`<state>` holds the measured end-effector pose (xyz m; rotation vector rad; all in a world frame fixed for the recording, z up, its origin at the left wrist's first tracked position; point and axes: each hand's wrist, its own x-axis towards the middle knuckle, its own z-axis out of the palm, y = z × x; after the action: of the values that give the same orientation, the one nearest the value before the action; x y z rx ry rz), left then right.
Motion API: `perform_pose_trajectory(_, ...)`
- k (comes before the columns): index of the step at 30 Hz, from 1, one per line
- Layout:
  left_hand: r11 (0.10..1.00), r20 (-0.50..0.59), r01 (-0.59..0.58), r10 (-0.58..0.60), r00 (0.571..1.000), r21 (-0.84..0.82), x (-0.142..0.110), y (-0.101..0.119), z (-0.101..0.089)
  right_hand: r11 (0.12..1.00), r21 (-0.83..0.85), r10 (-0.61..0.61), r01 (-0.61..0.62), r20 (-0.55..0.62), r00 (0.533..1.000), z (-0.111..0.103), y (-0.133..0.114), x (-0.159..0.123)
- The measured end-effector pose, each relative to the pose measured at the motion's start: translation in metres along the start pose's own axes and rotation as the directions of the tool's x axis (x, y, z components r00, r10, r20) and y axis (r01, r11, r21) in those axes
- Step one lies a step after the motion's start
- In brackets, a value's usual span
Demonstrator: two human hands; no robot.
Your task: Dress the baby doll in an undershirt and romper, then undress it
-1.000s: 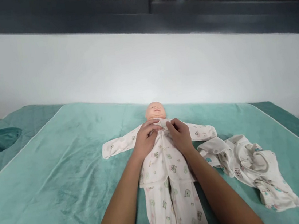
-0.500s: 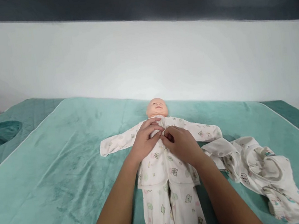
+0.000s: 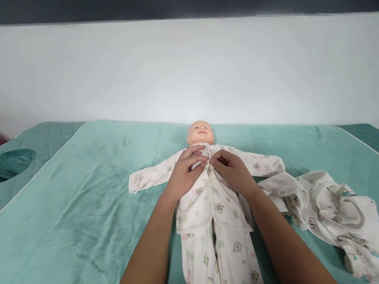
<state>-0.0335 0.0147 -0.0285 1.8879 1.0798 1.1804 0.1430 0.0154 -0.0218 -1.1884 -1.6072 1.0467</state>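
A green-covered massage bed (image 3: pixel 80 212), with an oval opening (image 3: pixel 4 166) at its left end, fills most of the view in front of a white wall (image 3: pixel 166 70). On its middle lies a bald baby doll (image 3: pixel 200 132), face up, head nearest the wall. Compared with half a second ago, the right hand (image 3: pixel 214 159) sits higher, nearer the collar, and the cloth seems drawn up slightly at the hem's centre, so the work now centres on the upper front. The white, front-opening jacket (image 3: pixel 198 206) and matching trousers (image 3: pixel 238 261) carry small animal prints; the sleeves spread wide, and the trousers run out of frame. Near the sleeve at the view's right lies a rumpled white garment (image 3: pixel 342 215). The right hand's thumb and forefinger pinch the jacket's front edge; the left hand (image 3: pixel 187 172) rests on the chest, fingers extended, and whether it grips cloth is unclear.
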Motion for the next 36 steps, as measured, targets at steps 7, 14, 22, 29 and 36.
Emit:
perform_pose_trajectory(7,0.993,0.001,0.011,-0.011,1.000,-0.121,-0.001,0.001,-0.012,0.996,-0.080,0.018,-0.025,-0.096,0.995,-0.003,-0.010,-0.005)
perform_pose_trajectory(14,0.996,0.346,0.056,-0.030,0.938,-0.065,-0.011,0.017,-0.038,0.782,-0.615,0.020,0.105,0.193,0.981,-0.003,-0.052,-0.040)
perform_pose_trajectory(22,1.000,0.386,0.003,-0.014,0.922,0.030,-0.011,0.020,-0.034,0.739,-0.631,0.056,0.234,0.404,0.913,-0.011,-0.052,-0.041)
perform_pose_trajectory(29,0.998,0.406,0.015,-0.040,0.913,0.065,-0.011,0.022,-0.036,0.945,-0.297,0.083,0.139,0.626,0.775,-0.037,-0.037,-0.020)
perform_pose_trajectory(36,1.000,0.342,0.002,-0.001,0.940,-0.003,-0.009,0.011,-0.032,0.990,-0.141,0.055,0.032,0.569,0.820,-0.033,-0.026,-0.014)
